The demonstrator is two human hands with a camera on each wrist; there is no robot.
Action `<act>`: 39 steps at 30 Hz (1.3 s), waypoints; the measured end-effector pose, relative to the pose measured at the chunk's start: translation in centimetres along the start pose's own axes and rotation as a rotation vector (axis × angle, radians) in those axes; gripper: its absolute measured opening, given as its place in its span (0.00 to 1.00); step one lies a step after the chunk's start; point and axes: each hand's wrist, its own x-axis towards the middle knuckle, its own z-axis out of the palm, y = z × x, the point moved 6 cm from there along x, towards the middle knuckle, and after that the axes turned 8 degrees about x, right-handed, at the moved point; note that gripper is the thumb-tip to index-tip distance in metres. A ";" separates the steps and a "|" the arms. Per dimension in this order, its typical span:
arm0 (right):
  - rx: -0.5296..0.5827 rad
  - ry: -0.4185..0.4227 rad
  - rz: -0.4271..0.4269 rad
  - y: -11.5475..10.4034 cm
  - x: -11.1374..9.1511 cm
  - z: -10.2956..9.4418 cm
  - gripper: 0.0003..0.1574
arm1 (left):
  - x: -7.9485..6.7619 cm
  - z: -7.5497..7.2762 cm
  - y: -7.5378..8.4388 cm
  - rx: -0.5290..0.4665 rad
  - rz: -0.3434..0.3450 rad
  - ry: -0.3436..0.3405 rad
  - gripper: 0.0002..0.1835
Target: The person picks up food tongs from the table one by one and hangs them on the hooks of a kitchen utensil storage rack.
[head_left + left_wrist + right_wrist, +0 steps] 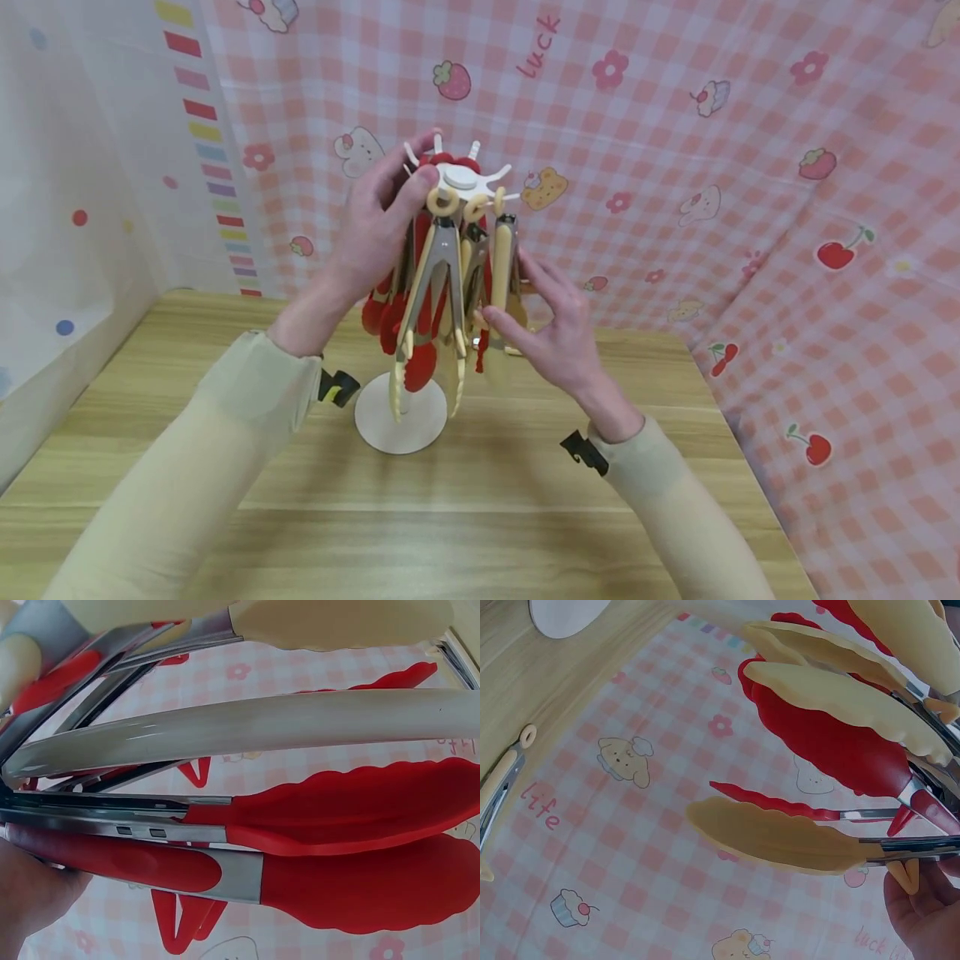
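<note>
A white hanging stand [461,177] with hooked arms at its top carries several red and cream tongs. My left hand [375,221] grips the stand's top, thumb at the white hub and fingers behind the hooks. With my right hand [558,333] I pinch cream-handled tongs [501,267] on the right side, their ring up at a hook; their cream scalloped head [780,836] shows in the right wrist view. Spread cream tongs [442,250] hang in front. Red tongs [360,810] hang close to my left hand in the left wrist view.
The stand's round white base [401,425] is on the wooden table [375,533]. Another pair of cream tongs [502,784] lies on the table, mostly hidden behind the hanging ones in the head view. A pink checked cloth [637,208] covers the walls behind and right.
</note>
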 end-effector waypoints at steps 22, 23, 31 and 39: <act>-0.011 0.052 0.004 -0.9 -0.1 0.5 0.44 | 0.2 -0.5 0.1 -0.019 -0.064 -0.066 0.29; -0.011 0.053 0.020 -0.8 -0.2 0.6 0.44 | 0.2 -0.5 0.1 -0.017 -0.068 -0.067 0.29; 0.006 0.045 0.083 -0.5 -0.3 1.3 0.44 | 0.3 -0.9 0.0 -0.010 -0.067 -0.081 0.29; -0.009 0.030 0.075 -0.3 -0.2 1.5 0.44 | 0.4 -0.9 -0.2 0.010 -0.063 -0.087 0.29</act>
